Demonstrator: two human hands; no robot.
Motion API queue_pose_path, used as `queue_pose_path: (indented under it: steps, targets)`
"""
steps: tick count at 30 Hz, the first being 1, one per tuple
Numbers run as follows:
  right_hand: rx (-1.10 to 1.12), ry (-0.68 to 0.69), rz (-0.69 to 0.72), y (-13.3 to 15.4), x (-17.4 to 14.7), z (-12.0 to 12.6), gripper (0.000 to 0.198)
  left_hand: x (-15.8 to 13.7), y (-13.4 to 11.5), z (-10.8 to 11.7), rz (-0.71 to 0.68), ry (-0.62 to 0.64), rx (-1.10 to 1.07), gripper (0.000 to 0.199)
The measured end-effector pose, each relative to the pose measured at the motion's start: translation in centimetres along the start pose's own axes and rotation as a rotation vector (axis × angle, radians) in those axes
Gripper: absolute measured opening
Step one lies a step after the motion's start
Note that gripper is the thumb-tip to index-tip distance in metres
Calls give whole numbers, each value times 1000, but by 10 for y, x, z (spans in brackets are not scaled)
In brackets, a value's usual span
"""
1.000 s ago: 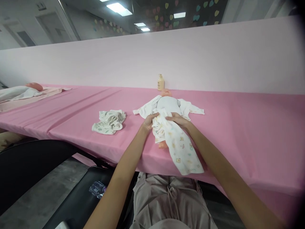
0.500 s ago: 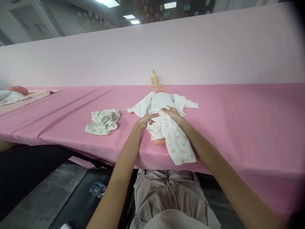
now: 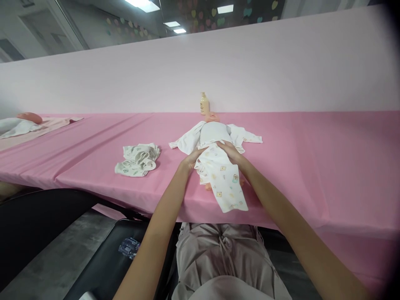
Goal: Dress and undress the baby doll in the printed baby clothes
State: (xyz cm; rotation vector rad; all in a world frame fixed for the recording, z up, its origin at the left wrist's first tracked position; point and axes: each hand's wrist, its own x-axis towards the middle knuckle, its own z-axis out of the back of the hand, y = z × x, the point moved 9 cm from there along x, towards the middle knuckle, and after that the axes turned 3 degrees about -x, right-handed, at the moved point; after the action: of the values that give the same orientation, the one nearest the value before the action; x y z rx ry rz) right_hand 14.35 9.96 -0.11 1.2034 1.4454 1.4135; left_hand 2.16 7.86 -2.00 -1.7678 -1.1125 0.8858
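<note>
All positions are referenced to the doll, which lies on its back on the pink-covered desk, as seen by the wearer. Nearest, below the doll and off the desk, are the wearer's grey trousers. To their left is a black chair, with a clear plastic object on its seat. On the desk, a white printed garment covers the doll's lower body; one flat leg of it extends toward the near edge, and the doll's foot shows to the left of that leg. The left hand touches the garment at the left side of the doll's waist; the right hand touches it at the right side. The hands are apart, with the fabric between them; whether the fingers pinch it cannot be told. Left of the doll, well apart, lies a bunched printed cloth. A white top lies about the doll's upper body, sleeves spread to both sides. Just beyond the doll's head stands a pump bottle, upright. Far left of the doll lies a second doll. Behind the desk rises a pale wall.
</note>
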Motion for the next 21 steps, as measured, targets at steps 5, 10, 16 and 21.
queue_pose_path:
  steps: [5, 10, 16, 21]
  targets:
    - [144, 34, -33, -3, -1, -2, 25, 0, 11, 0, 151, 39, 18, 26]
    - [-237, 166, -169, -6, -17, 0, 37, -2, 2, -1, 29, 49, -50, 24]
    - [-19, 168, -135, -5, -19, -2, 43, 0, 3, -9, -6, 135, -123, 18]
    - [102, 54, -90, -8, -5, 7, 45, -4, 14, -12, 151, 175, -159, 23]
